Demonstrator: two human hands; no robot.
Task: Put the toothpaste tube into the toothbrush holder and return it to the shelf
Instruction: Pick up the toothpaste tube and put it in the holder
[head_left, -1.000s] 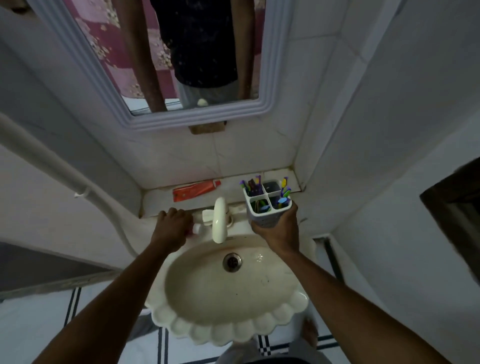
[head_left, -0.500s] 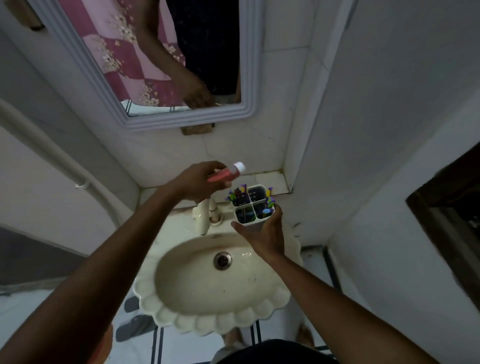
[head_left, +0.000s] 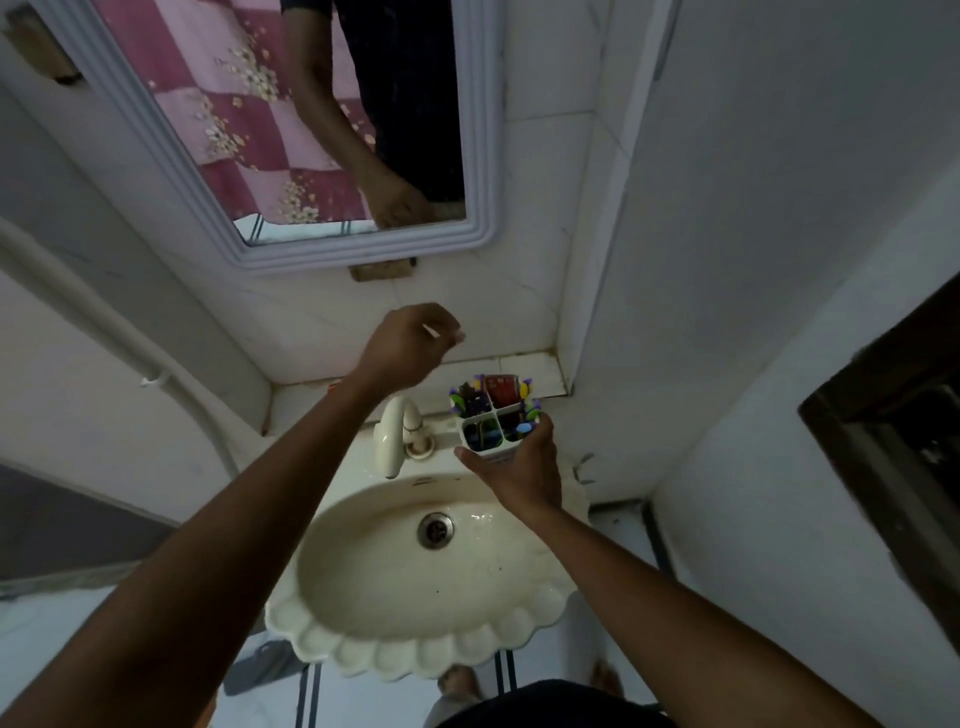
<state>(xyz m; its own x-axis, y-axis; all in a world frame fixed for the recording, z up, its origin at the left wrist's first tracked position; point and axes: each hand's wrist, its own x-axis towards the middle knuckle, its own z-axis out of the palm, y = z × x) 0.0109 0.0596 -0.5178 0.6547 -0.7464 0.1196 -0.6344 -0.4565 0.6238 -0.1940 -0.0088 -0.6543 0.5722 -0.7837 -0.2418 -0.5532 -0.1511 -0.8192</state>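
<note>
- The right hand (head_left: 519, 467) grips the toothbrush holder (head_left: 496, 423) from below and the side, fingers wrapped on its white wall, above the back rim of the sink (head_left: 332, 639), just right of the tap (head_left: 396, 434).
- The holder is split into four compartments; the toothpaste tube (head_left: 501, 387), red, stands in the far right one, its end sticking above the rim. Toothbrushes (head_left: 467, 395) fill the far left compartment and others show along the right side.
- The left hand (head_left: 408, 345) hovers above and to the left of the holder, touching nothing, fingers loosely curled with thumb and fingertips near each other and nothing between them.
- The shelf (head_left: 540, 371) is a narrow tiled ledge behind the sink, closed on the right by the corner wall and at the back by the tiled wall under the mirror (head_left: 483, 156). Its bare stretch lies directly behind the holder.
- The tap stands between the two forearms; open air lies over the basin, and the holder's far edge overlaps the shelf's front edge in this view.
</note>
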